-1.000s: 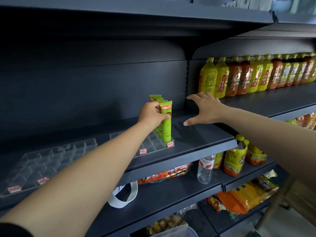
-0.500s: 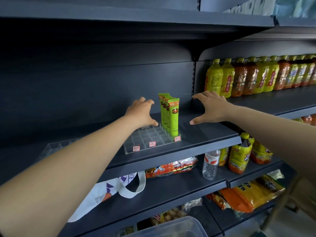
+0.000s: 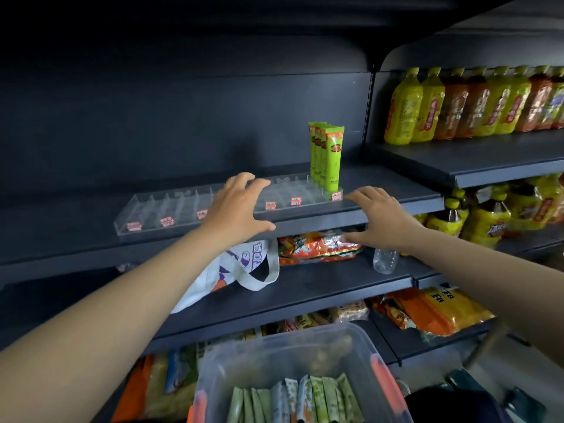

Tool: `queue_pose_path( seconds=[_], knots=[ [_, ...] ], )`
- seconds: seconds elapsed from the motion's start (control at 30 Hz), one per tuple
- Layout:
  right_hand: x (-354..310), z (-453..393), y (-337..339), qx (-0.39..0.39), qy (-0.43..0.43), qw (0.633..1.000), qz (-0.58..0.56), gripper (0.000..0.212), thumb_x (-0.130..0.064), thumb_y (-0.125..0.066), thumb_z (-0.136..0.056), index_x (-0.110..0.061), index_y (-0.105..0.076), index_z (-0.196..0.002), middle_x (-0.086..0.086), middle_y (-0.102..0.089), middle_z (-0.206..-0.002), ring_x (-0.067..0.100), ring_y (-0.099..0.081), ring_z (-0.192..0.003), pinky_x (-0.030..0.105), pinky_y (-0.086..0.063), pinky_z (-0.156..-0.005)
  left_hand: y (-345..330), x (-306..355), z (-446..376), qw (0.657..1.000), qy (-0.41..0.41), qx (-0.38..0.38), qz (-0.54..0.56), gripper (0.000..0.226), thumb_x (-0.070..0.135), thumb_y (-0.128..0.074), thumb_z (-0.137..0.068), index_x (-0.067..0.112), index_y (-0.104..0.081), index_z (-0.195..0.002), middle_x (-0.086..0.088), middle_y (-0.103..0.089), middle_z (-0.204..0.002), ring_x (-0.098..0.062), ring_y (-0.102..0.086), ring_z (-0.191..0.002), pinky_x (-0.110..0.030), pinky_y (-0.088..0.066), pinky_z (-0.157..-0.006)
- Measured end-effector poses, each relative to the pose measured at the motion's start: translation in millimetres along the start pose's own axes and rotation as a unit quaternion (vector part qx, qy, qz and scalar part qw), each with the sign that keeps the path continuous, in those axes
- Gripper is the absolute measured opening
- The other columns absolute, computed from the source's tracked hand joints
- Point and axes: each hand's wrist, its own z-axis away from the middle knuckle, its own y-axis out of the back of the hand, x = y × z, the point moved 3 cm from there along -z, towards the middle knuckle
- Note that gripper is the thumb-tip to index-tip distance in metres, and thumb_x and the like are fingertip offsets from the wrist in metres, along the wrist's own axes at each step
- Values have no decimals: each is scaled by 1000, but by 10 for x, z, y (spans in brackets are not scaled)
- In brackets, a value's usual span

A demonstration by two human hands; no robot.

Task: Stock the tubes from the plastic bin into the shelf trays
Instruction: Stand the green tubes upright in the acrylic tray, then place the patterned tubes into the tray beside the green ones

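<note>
— What changes on my left?
— My left hand (image 3: 236, 206) lets go, fingers spread over the shelf trays (image 3: 195, 209); the green tubes (image 3: 326, 160) stand slotted.
— Right hand (image 3: 383, 219)?
— Spread, empty. Next, the plastic bin (image 3: 293, 377).

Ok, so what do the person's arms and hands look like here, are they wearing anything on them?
Both forearms are bare as far as the picture shows: no sleeve is visible on either. The left hand and the right hand wear no gloves, and no rings, watch or bracelet can be seen on the fingers or wrists. No markings show.
</note>
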Motion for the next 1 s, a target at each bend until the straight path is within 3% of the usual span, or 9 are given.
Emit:
queue_pose_path(
  seconds=[0.13, 0.27, 0.47, 0.6, 0.8, 1.0],
  knots=[
    [-154, 271, -365, 8, 19, 999, -47, 78, -48, -74, -72, -15, -44, -135, 6, -47, -131, 26, -41, -126, 37, -36, -103, -252, -114, 448, 999, -21, 21, 30, 63, 31, -75, -75, 17, -49, -131, -1, -43, -128, -20, -38, -122, -30, -32, -100],
    [-317, 546, -841, -45, 28, 995, -85, 74, -49, -71, -75, -17, -43, -136, 5, -45, -131, 25, -40, -125, 36, -37, -103, -704, -274, 858, 998, 2, 4, 69, 53, 26, -78, -72, 13, -58, -120, -3, -50, -119, -23, -45, -113, -33, -39, -96],
    [-464, 860, -1634, -132, 3, 983, -126, 69, -41, -72, -76, -17, -44, -135, 3, -44, -133, 23, -39, -125, 33, -36, -101, -1551, -441, 1426, 986, 76, -105, 104, 56, 29, -74, -76, 16, -53, -126, -1, -45, -123, -19, -41, -119, -28, -34, -97],
    [-505, 1114, -2178, -185, -46, 968, -161, 71, -45, -72, -73, -18, -45, -133, 4, -43, -137, 27, -40, -127, 38, -39, -101, -2141, -477, 1834, 961, 139, -211, 116, 56, 34, -68, -82, 19, -46, -131, 1, -40, -129, -16, -38, -124, -25, -33, -97],
    [-538, 1613, -2876, -314, -135, 912, -226, 74, -43, -71, -77, -20, -38, -139, 2, -37, -141, 22, -33, -132, 31, -34, -105, -2907, -438, 2433, 914, 198, -335, 118, 56, 34, -66, -83, 19, -46, -132, 0, -43, -131, -18, -41, -125, -28, -36, -100],
    [-557, 2000, -3327, -403, -180, 870, -219, 69, -44, -70, -77, -17, -43, -135, 6, -46, -135, 21, -45, -122, 26, -38, -95, -3345, -338, 2798, 866, 235, -406, 171, 49, 39, -65, -84, 18, -51, -126, -1, -48, -126, -17, -46, -117, -27, -39, -92]
  ],
)
